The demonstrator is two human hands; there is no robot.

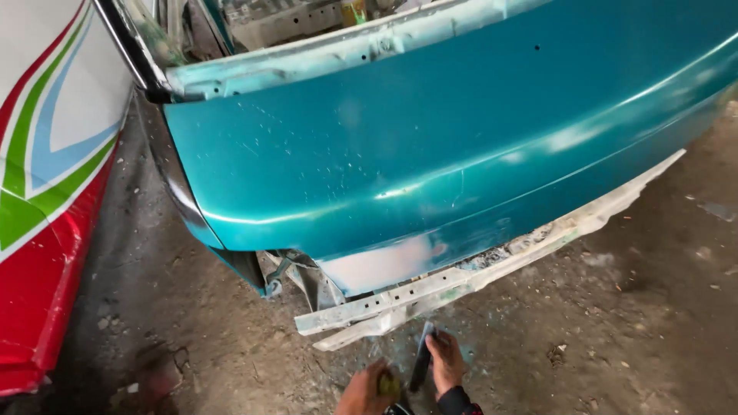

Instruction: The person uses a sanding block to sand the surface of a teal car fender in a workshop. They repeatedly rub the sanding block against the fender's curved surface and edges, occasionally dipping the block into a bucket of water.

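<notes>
We face a teal car body panel (430,146) with a sanded pale patch (384,265) above a bare metal rail (461,284). Near us, our right hand (446,361) grips a dark flat sanding block (422,357); our left hand (369,390) curls around a yellowish pad (387,383).

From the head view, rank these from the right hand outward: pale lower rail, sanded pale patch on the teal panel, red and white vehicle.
From the right hand:
1. Pale lower rail, just above.
2. Sanded pale patch, higher, on the teal panel.
3. Red and white vehicle, far left.
</notes>
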